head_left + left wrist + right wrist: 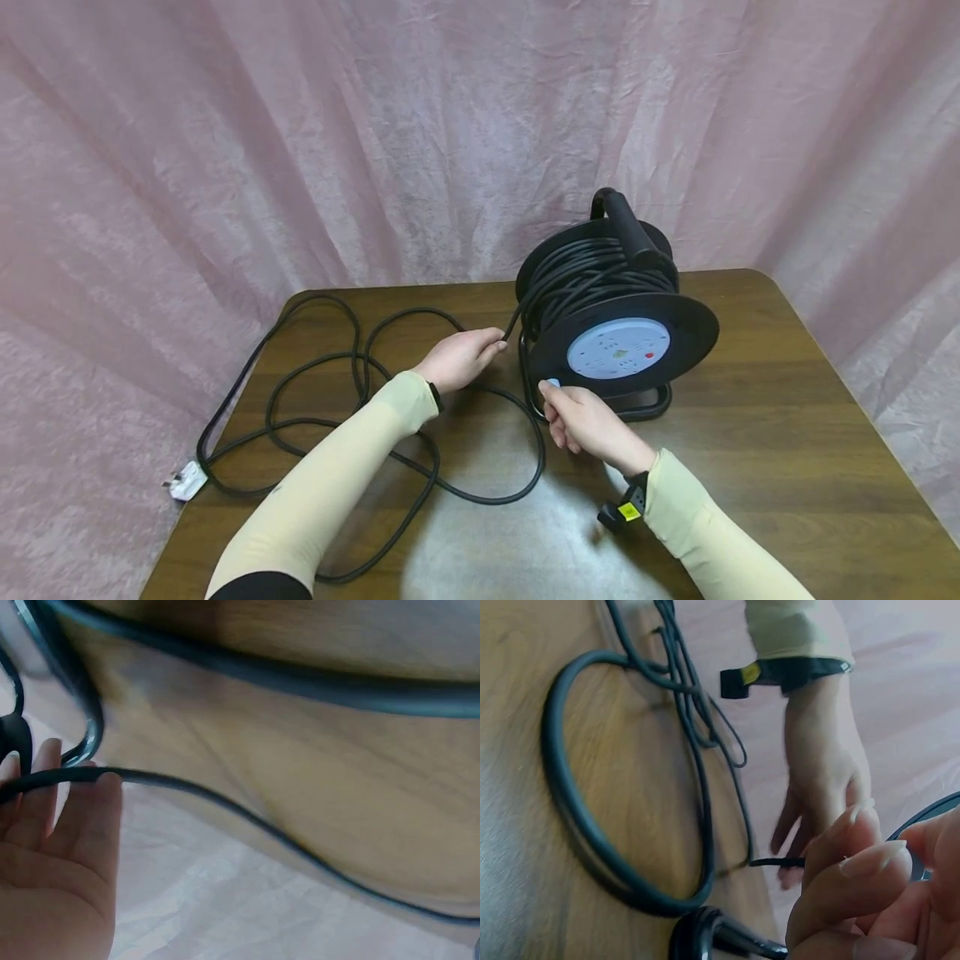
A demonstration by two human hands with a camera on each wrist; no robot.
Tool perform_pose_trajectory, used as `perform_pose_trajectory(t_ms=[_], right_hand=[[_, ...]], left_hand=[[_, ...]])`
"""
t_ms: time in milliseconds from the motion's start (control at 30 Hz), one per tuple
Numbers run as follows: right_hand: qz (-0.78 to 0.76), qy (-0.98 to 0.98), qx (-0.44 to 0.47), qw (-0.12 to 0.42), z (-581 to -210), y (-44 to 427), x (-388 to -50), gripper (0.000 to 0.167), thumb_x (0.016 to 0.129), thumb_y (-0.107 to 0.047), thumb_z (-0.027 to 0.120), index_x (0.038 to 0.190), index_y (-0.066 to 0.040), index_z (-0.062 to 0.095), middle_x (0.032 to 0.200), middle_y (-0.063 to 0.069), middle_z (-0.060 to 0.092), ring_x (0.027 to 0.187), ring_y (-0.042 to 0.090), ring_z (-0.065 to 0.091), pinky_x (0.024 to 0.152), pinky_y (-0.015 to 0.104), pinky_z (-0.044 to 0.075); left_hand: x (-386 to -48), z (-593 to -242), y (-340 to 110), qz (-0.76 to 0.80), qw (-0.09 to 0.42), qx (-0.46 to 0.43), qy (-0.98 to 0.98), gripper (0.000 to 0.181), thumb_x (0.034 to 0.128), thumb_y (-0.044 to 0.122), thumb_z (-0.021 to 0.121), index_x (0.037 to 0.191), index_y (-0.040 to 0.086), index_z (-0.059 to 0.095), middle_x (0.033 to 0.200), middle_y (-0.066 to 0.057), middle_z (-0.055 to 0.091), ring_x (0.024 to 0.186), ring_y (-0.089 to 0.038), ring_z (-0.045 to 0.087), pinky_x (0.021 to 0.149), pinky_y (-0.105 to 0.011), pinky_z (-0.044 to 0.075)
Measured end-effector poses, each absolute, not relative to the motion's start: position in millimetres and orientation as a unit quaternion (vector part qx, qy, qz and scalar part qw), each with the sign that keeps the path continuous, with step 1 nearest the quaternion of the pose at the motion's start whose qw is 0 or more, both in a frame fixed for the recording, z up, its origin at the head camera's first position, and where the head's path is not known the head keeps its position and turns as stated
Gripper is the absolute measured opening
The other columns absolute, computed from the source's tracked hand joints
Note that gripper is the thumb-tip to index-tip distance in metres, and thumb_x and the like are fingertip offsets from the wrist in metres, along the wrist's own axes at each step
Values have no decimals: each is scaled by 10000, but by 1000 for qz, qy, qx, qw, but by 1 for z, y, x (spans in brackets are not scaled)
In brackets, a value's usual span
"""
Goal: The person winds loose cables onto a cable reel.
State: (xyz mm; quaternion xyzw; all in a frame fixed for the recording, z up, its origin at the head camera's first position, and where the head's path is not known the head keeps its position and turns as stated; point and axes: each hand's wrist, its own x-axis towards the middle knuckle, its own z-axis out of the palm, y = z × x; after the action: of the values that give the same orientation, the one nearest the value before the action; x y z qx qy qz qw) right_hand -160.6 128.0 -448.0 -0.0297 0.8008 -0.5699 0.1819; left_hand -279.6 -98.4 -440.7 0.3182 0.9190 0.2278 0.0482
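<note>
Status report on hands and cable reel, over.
Left hand holds cable; right hand pinches knob. Reel upright, partly wound. Loose loops sprawl across table's left.

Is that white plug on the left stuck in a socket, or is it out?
Out. The white plug is at the left edge of the wooden table, its pins showing bare.

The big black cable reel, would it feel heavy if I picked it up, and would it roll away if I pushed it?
The reel is probably heavy: lots of thick cable is wound on it. It likely wouldn't roll away, because a tube stand props it on the table.
</note>
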Motion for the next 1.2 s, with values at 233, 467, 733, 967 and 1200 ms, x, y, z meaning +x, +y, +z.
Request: perform_pose_trajectory(t_ms=[233,467,733,967,1200], right_hand=[[-581,793,-46,178,-441,124,-163,612,1083,-514,416,851,29,573,571,61,563,428,137,428,439,280,387],[-592,783,-69,178,-430,122,-163,621,1081,-546,403,837,-1,573,599,88,575,456,162,435,454,295,392],[-595,782,-80,169,-414,119,-166,630,1081,-550,400,861,13,578,600,87,560,461,163,430,451,284,392],[-613,767,-89,165,-401,121,-166,656,1085,-556,378,877,37,568,606,79,539,470,162,409,445,262,351],[-629,754,-103,159,-389,128,-165,619,1095,-539,367,855,2,549,633,86,526,499,155,420,461,248,350]], left_hand=[[-283,-442,-97,213,33,321,922,205,1096,254,528,1166,121,666,983,-2,690,806,-154,582,777,-372,502],[-284,-453,-106,185,49,306,933,238,1095,264,530,1206,120,684,1027,1,711,847,-142,627,811,-383,528],[-284,-447,-108,207,56,306,928,252,1101,225,514,1236,77,667,1096,-75,720,911,-179,648,858,-411,526],[-281,-450,-106,203,59,308,928,269,1103,225,509,1252,61,661,1092,-64,716,920,-173,648,864,-402,525],[-284,-449,-104,193,63,305,930,251,1101,246,515,1233,98,669,1057,-24,710,891,-159,635,845,-394,528]])
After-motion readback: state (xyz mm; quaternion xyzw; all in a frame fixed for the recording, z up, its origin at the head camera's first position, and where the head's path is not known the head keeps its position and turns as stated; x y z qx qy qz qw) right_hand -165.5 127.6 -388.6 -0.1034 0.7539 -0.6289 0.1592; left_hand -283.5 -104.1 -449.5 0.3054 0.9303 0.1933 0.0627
